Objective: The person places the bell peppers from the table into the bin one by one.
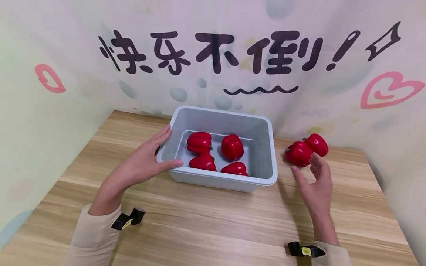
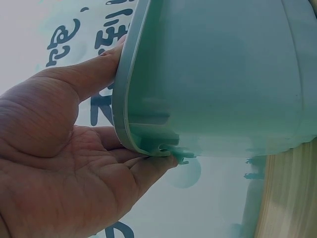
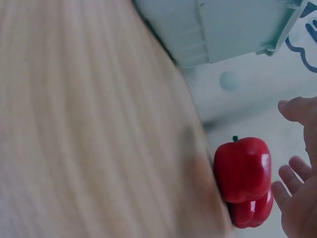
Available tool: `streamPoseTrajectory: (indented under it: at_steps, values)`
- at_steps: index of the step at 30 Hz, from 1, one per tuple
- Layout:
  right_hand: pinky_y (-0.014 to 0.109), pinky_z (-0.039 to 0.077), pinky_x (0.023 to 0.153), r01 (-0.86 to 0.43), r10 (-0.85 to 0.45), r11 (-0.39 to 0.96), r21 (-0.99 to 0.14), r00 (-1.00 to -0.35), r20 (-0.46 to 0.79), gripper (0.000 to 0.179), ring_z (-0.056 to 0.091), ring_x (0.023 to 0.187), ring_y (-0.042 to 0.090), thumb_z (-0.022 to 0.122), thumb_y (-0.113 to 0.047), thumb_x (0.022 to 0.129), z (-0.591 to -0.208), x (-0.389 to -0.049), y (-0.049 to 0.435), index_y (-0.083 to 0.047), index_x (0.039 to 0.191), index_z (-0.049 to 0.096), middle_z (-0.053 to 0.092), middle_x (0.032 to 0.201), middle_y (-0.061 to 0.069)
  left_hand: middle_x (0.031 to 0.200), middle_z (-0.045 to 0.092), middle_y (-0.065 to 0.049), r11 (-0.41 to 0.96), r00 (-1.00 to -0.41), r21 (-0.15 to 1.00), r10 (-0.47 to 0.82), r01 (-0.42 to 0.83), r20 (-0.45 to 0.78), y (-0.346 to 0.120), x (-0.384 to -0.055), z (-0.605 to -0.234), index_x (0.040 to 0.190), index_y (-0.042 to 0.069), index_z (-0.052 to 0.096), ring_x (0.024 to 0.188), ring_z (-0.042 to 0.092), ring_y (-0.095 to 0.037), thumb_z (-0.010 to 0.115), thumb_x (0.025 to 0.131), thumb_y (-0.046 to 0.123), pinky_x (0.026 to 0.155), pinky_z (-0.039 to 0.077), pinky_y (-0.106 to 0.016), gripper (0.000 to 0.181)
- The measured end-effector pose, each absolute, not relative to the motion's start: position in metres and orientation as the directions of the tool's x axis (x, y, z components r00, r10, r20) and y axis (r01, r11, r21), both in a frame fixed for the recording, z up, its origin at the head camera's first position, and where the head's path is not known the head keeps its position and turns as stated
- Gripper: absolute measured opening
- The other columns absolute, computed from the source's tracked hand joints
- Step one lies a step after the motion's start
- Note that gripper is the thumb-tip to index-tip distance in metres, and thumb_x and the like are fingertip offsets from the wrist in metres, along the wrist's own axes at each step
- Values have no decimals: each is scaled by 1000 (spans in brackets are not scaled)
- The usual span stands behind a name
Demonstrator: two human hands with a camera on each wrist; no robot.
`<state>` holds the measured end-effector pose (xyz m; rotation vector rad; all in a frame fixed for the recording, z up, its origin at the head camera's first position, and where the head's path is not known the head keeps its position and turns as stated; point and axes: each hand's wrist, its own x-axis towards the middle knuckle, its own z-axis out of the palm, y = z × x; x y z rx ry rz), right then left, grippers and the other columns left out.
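Extends left arm (image 1: 93, 236) from the lower left of the head view, slanting up toward the centre. Spreads left hand (image 1: 146, 159) left of centre there, thumb pointing right, fingers angled to the upper right. In the left wrist view, shows palm at the lower left, thumb stretched upward and fingers bent below, in a grip. Reaches with right arm (image 1: 325, 229) up from the lower right of the head view, tilted slightly left. Poses right hand (image 1: 317, 186) at centre right, thumb toward the upper left, fingers loosely curved. In the right wrist view, shows thumb and fingertips well parted at the right edge.
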<state>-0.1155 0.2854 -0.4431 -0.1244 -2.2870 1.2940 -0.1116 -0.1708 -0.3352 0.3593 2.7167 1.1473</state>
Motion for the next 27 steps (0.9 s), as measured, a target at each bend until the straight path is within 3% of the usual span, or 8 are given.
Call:
streamPoseTrajectory:
  at_steps: [5,12,27]
  values:
    - [22,41,121,-80,350,519,-851,-888,298,78,48,146,32,81,-11,92,-450,-117,287,-10,160,42,50,160,12,180,11,-9,677,-957,720,284,153,-64,-171,-112,-336,170,10,19,165,19,-41,80,94,44,125,35,-64,102]
    - [43,34,131,-35,320,509,-860,-920,227,84,37,157,34,80,-13,94,-453,-122,291,-16,164,36,40,168,8,181,10,-9,678,-958,720,279,145,-70,-172,-112,-336,170,10,19,165,18,-41,80,94,43,126,33,-64,103]
    - [49,38,128,59,323,545,-836,-935,145,86,35,157,27,82,-24,93,-459,-140,306,-25,165,35,38,170,1,180,11,-9,678,-957,720,281,146,-70,-171,-112,-336,169,9,20,165,20,-42,80,94,41,125,35,-64,101]
